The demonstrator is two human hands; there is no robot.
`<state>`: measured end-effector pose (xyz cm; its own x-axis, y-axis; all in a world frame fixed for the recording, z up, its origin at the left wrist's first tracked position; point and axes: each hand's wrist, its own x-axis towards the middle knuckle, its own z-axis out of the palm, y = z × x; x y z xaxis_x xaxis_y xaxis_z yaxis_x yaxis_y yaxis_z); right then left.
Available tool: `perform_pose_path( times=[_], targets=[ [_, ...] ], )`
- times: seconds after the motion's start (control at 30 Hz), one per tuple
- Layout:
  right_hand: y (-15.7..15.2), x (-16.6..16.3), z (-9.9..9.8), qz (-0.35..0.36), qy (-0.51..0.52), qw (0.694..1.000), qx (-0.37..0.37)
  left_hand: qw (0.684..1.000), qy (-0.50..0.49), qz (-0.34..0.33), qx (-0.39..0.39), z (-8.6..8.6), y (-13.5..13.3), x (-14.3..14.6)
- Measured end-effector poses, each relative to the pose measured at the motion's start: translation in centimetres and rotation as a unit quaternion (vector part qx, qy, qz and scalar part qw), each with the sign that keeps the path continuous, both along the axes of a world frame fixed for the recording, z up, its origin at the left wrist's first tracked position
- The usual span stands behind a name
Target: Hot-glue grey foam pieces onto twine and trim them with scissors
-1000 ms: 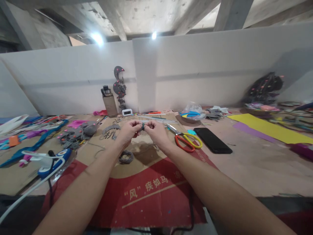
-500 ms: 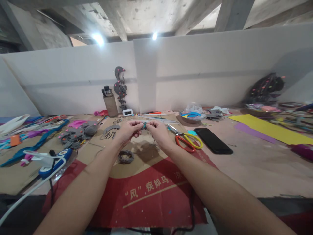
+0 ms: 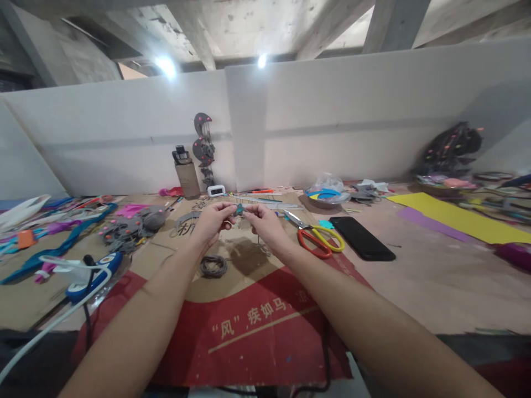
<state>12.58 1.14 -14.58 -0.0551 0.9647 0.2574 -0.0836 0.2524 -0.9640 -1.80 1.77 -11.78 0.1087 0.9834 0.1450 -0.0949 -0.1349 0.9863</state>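
- Small teal piece (image 3: 239,209): count one, raised over the cardboard sheet (image 3: 249,367), mid-scene, between my two hands.
- My left hand (image 3: 213,224): thumb and forefinger pinched together on the piece's left side.
- My right hand (image 3: 267,224): thumb and forefinger closed on its right side; how hard they press, I cannot tell.
- Handling, my estimate: very light, probably soft and pliable, easily creased; little slip expected. Material too small to identify. Best hold: opposite edges, fingertips only.
- Grey cord coil (image 3: 212,272): one, on the cardboard, nearer me than the piece. Turns overlap; not countable.
- Scissors (image 3: 306,227): one pair, right of my right hand, one red handle loop, one yellow.
- Black phone (image 3: 363,239): one, just right of the scissors.
- Bottle (image 3: 187,178): one, upright, far left of centre.
- White clock-like device (image 3: 215,191): one, just right of the bottle.
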Motion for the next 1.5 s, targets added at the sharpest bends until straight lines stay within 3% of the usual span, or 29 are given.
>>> perform_pose_path(
  times=[0.5,0.9,1.27,1.5],
  targets=[
    [0.4,0.0,-0.6,0.013,-0.031,0.999,-0.013,0.997,-0.047,0.061,0.003,0.1,0.8,-1.2],
    [-1.1,0.5,1.1,0.143,-0.033,0.984,-0.105,0.958,-0.211,0.194,-0.016,2.1,2.3,-5.6],
    [-1.5,2.0,1.9,0.25,-0.193,0.941,-0.121,0.911,-0.337,0.237,-0.031,3.3,2.0,-7.2],
    [-2.0,2.4,1.8,0.394,-0.242,0.884,-0.072,0.898,-0.368,0.242,-0.001,3.8,2.0,-8.0]
  ],
)
